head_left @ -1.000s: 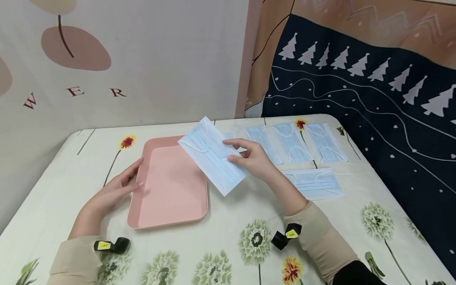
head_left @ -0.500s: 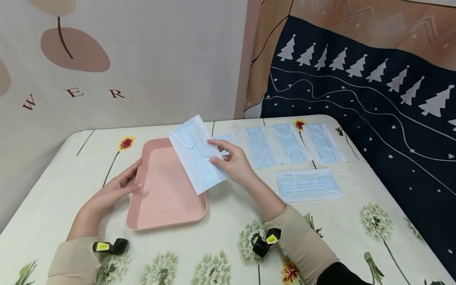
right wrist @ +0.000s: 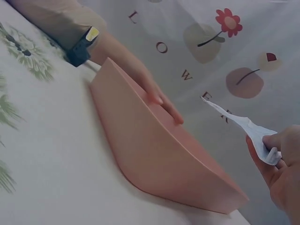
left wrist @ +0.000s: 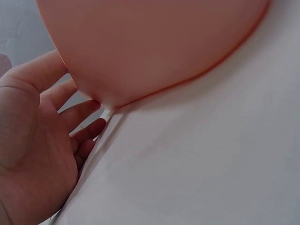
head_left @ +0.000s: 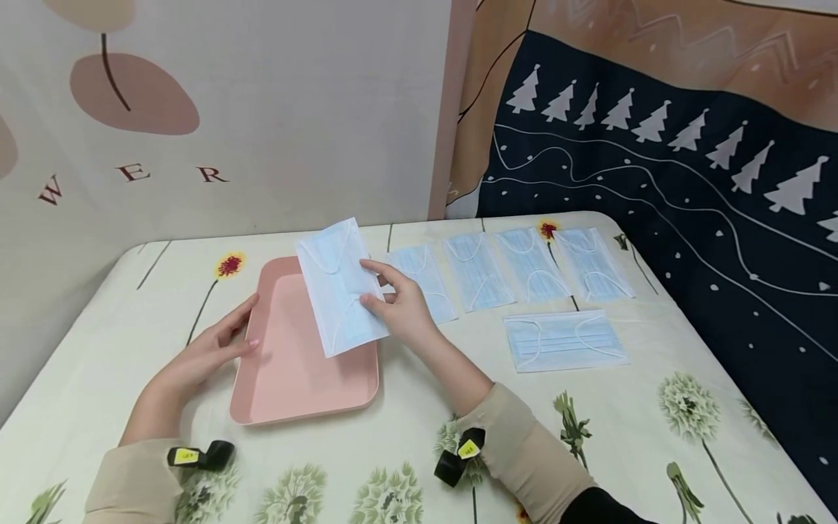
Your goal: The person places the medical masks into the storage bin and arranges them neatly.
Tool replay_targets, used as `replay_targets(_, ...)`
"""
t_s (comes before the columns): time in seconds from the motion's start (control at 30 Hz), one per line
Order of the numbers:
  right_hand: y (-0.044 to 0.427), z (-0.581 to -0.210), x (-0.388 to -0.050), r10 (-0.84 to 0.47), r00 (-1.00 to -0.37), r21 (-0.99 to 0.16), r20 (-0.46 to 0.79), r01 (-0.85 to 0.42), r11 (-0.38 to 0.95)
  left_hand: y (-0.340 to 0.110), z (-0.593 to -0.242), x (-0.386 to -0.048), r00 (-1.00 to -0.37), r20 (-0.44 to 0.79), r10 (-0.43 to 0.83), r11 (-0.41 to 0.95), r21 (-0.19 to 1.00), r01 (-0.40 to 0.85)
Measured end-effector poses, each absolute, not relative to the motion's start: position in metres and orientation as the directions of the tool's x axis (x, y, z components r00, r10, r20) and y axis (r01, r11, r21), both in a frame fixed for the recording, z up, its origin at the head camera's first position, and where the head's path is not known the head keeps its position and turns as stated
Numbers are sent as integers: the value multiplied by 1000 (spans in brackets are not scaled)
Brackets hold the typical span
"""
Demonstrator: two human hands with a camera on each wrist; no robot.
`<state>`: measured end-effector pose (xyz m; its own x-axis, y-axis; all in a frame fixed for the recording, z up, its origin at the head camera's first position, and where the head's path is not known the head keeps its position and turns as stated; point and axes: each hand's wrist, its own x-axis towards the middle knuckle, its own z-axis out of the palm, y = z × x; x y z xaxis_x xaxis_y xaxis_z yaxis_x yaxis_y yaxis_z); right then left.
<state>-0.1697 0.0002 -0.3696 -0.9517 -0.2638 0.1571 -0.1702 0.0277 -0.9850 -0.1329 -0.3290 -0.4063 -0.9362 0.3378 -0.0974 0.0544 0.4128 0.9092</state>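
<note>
At the left of the pink tray (head_left: 297,375) is the left hand (head_left: 206,355). Its thumb goes over the tray's left rim and its fingers, lightly bent, lie along the outer side, so the hand has hold of this edge; how firmly, I cannot tell.

The blue mask (head_left: 340,291) is in the air above the right part of the pink tray, nearer to its far end. In the right wrist view the mask is seen almost from its edge, apart from the tray. Its long axis goes nearly along the tray's long sides, but slanting, with the far end more to the left. The near right corner of the mask reaches about to the tray's right rim.

The right hand (head_left: 401,302) is just beside the tray's right rim and is much nearer to the mask than the left one. The mask lies to the left of this hand. Thumb and index finger are almost closed, pinching the mask by its right edge; the other fingers are mostly hidden.

Further to the right of the tray, a row of four masks (head_left: 480,273) lies on the flowered tablecloth (head_left: 406,437), and nearer, crosswise, a fifth mask (head_left: 566,342).
</note>
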Motion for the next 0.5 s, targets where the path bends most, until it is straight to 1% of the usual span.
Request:
replay_targets(0.27, -16, -378, -165, -247, -962, -992, 115, -123, 19, -328, -408, -132, -933, -74, 351, 405, 911, 80)
replay_targets(0.5, -32, -383, -160, -239, -963, -984, 127, -152, 90, -327, -407, -131, -943, -86, 321, 433, 899, 66)
